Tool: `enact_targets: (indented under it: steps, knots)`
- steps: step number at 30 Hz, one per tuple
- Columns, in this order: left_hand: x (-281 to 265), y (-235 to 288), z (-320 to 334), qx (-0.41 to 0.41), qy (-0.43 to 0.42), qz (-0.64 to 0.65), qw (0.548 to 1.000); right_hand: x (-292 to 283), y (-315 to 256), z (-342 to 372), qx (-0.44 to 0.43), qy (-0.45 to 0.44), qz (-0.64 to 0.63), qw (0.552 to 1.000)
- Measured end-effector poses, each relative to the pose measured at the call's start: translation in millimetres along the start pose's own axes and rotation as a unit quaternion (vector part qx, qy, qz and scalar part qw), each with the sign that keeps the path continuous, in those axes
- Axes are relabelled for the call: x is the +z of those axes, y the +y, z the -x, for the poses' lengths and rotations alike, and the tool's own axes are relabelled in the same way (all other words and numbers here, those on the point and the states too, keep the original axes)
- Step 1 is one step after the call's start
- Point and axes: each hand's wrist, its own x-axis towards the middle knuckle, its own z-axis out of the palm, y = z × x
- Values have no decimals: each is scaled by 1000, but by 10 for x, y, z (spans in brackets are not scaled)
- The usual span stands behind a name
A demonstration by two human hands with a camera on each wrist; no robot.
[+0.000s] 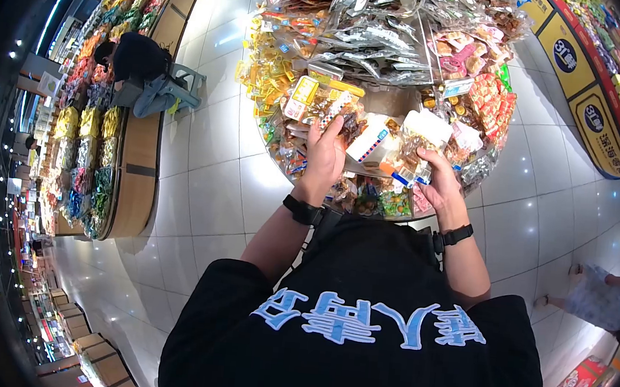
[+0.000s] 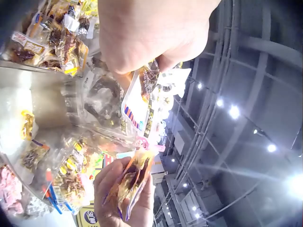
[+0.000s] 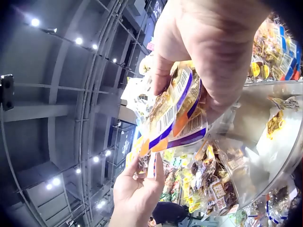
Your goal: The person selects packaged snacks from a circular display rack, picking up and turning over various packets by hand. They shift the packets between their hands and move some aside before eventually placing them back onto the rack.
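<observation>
My left hand pinches a small clear packet with dark contents; its white part has a striped red-and-blue edge. To its right, my right hand grips several overlapping packets, with golden-brown contents, barcodes and blue and orange edges. The right wrist view shows my left hand just below these packets, its own packet close to them; whether they touch, I cannot tell. Between the hands, in the head view, lies a white packet with a dotted edge, above the heaped bin.
A round display bin holds heaped snack packets. A person sits beside the left shelves; another is at the right. Yellow-fronted shelving stands at the upper right, across the tiled floor.
</observation>
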Motion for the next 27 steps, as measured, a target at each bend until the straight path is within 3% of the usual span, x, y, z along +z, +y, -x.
enact_targets:
  steps: [11,15,19,20,27]
  knots:
    - [-106,-56,22,4,23,0,1000,-52,95,84,-32,9,-42,999]
    - [-55,-53,57,-8,39,0,999,139,208,150,-21,-34,-33,999]
    - [-171,-50,90,-24,-16,-19,999,423,437,191,-23,1,45,999]
    - [-217,-14,105,-42,11,-20,999,464,465,176,-35,4,53,998]
    - [-646,658,284,-169,-21,-120,978,753,549,91,-85,21,106,991]
